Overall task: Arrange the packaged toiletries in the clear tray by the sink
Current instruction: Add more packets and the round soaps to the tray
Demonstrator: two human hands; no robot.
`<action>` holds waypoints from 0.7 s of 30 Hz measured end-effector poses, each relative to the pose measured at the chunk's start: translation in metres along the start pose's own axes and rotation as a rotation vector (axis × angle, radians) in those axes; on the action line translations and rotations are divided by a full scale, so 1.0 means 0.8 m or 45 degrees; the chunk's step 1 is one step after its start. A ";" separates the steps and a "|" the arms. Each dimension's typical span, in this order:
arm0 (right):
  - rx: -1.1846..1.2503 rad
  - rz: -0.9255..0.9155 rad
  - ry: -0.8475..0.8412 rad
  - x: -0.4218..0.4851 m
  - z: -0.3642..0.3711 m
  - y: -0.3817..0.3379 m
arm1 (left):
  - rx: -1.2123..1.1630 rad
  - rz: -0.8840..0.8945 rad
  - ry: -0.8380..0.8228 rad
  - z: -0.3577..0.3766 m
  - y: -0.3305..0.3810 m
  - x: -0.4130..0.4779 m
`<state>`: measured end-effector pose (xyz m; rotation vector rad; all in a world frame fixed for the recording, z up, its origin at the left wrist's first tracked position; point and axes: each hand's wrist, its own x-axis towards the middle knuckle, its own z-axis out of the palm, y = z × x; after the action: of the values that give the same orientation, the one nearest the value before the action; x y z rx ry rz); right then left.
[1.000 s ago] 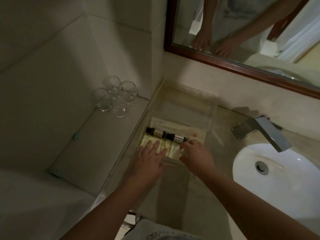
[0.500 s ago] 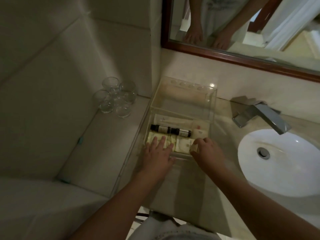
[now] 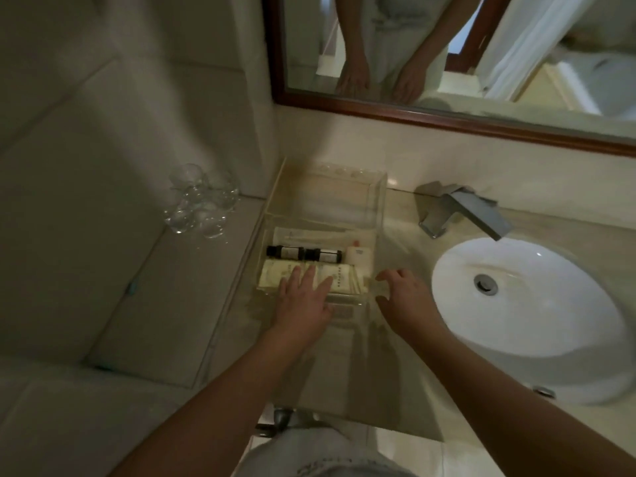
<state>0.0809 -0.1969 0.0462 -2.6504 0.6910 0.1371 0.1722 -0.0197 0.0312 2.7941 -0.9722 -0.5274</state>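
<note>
A clear plastic tray stands on the counter left of the sink. Inside lie two dark little bottles end to end, a small white packet to their right, a long white sachet behind them, and pale yellow packets along the front. My left hand rests flat with straight fingers on the yellow packets. Just outside the tray's front right corner hovers my right hand, fingers loosely spread and holding nothing.
Several clear glasses cluster on the lower ledge to the left. A white basin with a chrome tap lies to the right. A wood-framed mirror hangs on the wall behind.
My right hand has let go of the packets and drawn back out of the tray to its right corner. My left hand stays on the yellow packets.
</note>
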 end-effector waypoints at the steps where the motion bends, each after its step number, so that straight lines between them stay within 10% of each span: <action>1: 0.019 0.031 0.019 -0.010 -0.004 0.013 | -0.006 0.025 0.011 0.001 0.016 -0.001; 21: 0.117 0.715 0.365 -0.314 -0.136 0.399 | -0.069 0.739 -0.116 0.107 0.489 -0.080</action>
<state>-0.2948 -0.3829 0.0818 -2.3399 1.4847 -0.1222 -0.1312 -0.2866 0.0632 2.2883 -1.6673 -0.5779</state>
